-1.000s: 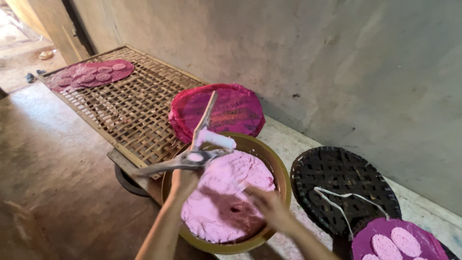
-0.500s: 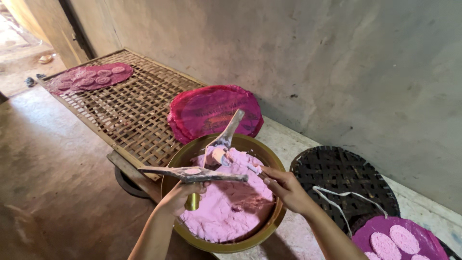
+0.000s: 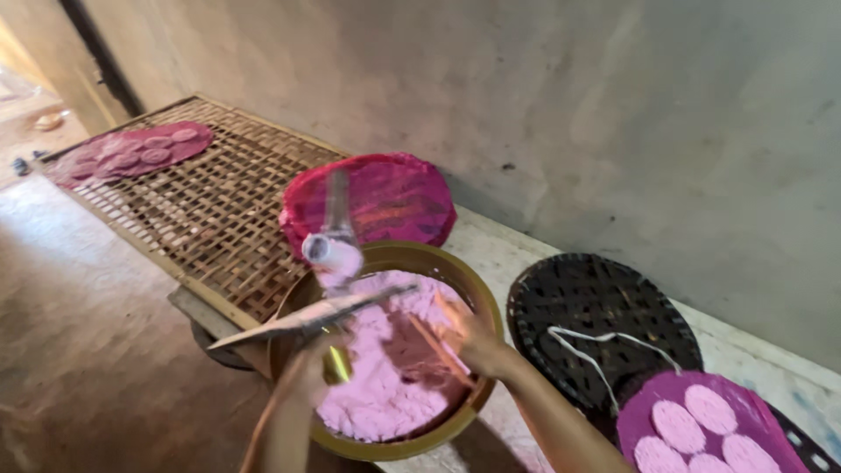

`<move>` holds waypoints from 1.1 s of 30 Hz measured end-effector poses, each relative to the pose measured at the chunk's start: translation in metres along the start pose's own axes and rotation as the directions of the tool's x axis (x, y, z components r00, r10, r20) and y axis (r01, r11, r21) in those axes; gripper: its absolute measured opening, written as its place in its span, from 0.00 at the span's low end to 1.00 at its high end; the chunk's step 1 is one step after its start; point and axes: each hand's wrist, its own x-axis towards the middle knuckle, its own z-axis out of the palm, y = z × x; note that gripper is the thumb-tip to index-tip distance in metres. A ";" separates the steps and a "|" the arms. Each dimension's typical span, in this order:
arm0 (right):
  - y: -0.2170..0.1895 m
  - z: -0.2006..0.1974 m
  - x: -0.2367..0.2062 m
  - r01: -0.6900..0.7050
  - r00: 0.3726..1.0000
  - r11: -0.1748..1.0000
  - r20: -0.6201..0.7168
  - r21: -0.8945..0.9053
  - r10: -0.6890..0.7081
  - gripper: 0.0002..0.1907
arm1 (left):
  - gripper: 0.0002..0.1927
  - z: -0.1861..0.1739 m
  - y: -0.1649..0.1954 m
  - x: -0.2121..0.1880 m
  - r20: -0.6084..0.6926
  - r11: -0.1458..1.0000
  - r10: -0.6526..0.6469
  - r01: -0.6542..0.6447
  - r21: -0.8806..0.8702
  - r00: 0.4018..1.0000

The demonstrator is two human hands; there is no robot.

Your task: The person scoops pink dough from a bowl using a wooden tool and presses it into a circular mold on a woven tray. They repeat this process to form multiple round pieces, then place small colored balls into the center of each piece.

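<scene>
Against a bare grey plaster wall, a round brass-coloured bowl (image 3: 477, 302) of pink dough (image 3: 385, 385) sits beside a woven bamboo drying rack (image 3: 201, 210). The left hand (image 3: 307, 372) grips a flat wooden paddle (image 3: 307, 320) and a dough-tipped scoop (image 3: 333, 245) over the bowl; the right hand (image 3: 469, 337) reaches in, fingers spread. No labels or packages show.

Both forearms are bare from the bottom edge of the view up to the wrists, with no sleeve or cuff showing. The left hand (image 3: 308, 363) and right hand (image 3: 469, 337) wear no gloves. No watch, ring or bracelet can be made out; motion blur softens the fingers.
</scene>
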 end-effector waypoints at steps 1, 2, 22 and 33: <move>-0.008 -0.007 -0.005 0.022 0.994 0.998 -0.108 0.061 -0.015 0.41 | 0.21 0.018 -0.015 -0.008 0.121 1.000 -0.001 0.004 -0.031 0.993; -0.019 -0.014 -0.015 0.142 0.979 0.899 -0.195 0.415 -0.064 0.43 | 0.21 0.039 -0.033 -0.018 0.241 0.998 -0.002 0.018 -0.064 0.971; -0.110 -0.169 -0.492 0.022 0.878 0.913 -0.429 -0.407 -0.213 0.26 | 0.24 0.337 -0.323 -0.129 0.469 0.282 -0.320 -0.390 0.877 0.823; -0.047 -0.240 -0.599 -0.218 0.901 0.690 -0.130 0.690 0.414 0.50 | 0.22 0.480 -0.339 -0.122 0.756 0.609 -0.550 -0.450 0.653 0.354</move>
